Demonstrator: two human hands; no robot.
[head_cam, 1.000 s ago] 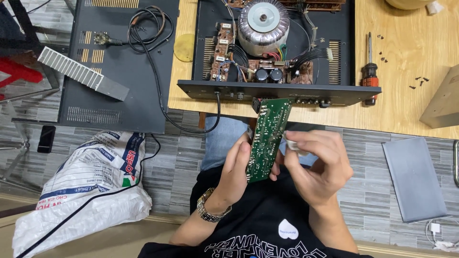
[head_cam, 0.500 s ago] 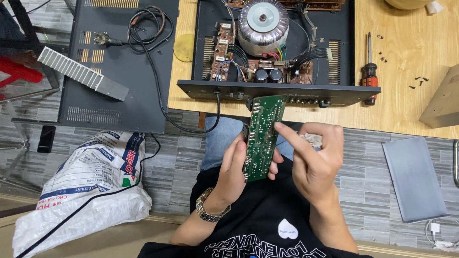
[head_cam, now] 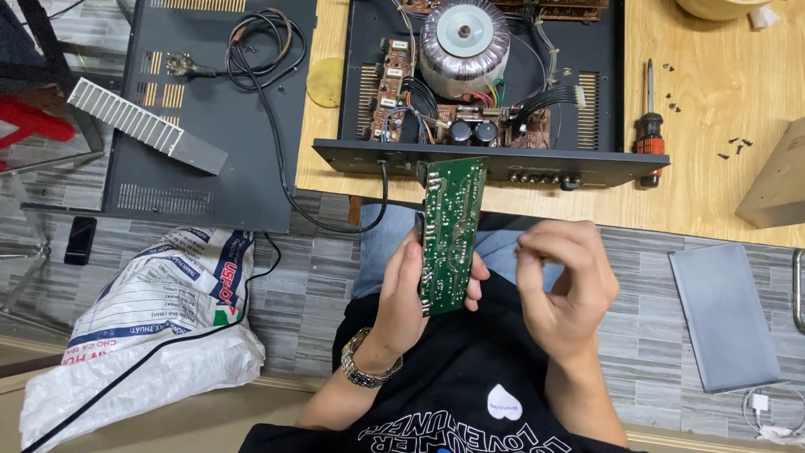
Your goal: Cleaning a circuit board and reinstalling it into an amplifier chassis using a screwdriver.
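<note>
I see a long, narrow green printed circuit board (head_cam: 451,235) standing nearly upright, tilted a little to the right at its top, with its solder side of pale traces and silver joints facing me. Its lower half rests in my left hand (head_cam: 405,298), held above my lap, its top edge just before the opened black amplifier chassis (head_cam: 490,159).

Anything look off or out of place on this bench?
Loose screws lie scattered on the wooden table right of the opened amplifier chassis. Its cover panel hangs off the table's left edge. The left hand holds the removed green circuit board.
</note>
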